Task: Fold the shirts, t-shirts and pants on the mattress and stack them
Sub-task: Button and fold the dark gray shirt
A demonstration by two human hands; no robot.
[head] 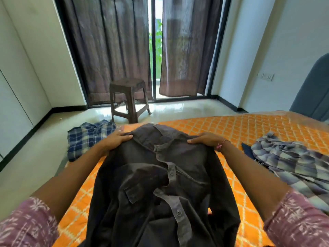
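A dark grey button-up shirt (160, 184) lies front side up on the orange patterned mattress (240, 132), collar pointing away from me. My left hand (116, 139) grips its left shoulder and my right hand (204, 140) grips its right shoulder, fingers curled over the cloth. A blue and white checked shirt (89, 138) sits folded at the mattress's left far corner. A crumpled grey-blue checked garment (293, 161) lies on the mattress to my right, with a bit of dark blue cloth (247, 148) showing under its edge.
A brown plastic stool (129, 98) stands on the glossy floor beyond the mattress, before dark curtains (110, 47) and a glass door. White wardrobe doors (16, 77) line the left wall. A grey headboard (315, 90) rises at the far right.
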